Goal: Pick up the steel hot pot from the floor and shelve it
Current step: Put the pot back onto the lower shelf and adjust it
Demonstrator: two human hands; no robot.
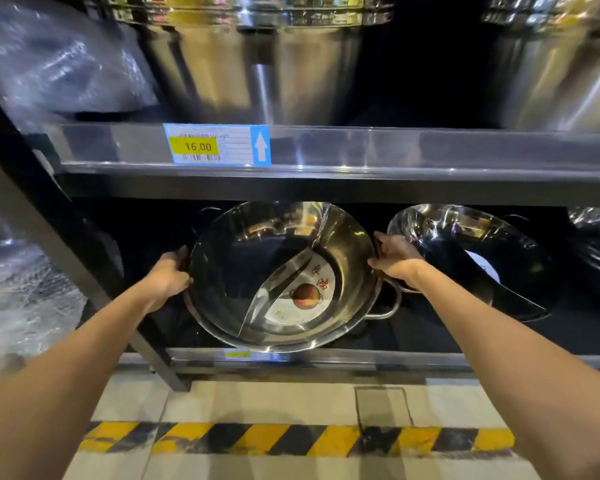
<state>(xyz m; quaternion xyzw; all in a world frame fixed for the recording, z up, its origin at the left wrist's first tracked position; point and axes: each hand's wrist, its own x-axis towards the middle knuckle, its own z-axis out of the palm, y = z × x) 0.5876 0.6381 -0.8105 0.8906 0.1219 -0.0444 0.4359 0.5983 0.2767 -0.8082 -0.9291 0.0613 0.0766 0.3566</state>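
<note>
The steel hot pot (243,271) is a wide shiny pan with a curved divider and a round paper label in its right half. It is tilted toward me inside the lower shelf (326,356), its front rim at the shelf edge. My left hand (168,275) grips its left rim and handle. My right hand (394,259) grips the right rim. A second steel loop handle (388,306) shows just under my right hand; I cannot tell whether another pot lies beneath.
A similar steel pot (471,251) leans on the same shelf to the right. The upper shelf (395,150) carries tall steel stockpots (257,64) and a 16.00 price tag (215,145). A dark rack post (84,271) slants at left. Yellow-black tape (291,439) crosses the floor.
</note>
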